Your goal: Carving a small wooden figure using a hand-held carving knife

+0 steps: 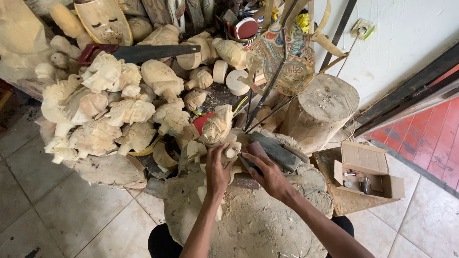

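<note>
Left hand [218,168], fingers curled, gripping a pale, half-carved wooden figure [216,128] at centre frame, propped on a dusty stump work block [253,220]. Right hand [268,176] closed around a dark flat rectangular block [252,154], held just beside the figure's base. Looks like mid-carving or smoothing; calls for a firm hold and short, controlled strokes. Upper left: heaped pale carved wooden figures [110,110] and a red-handled handsaw [138,52]. Right: an open cardboard box [366,169].

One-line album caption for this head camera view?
Left hand steadies a pale wooden carving while right hand grips a dark tool.
</note>
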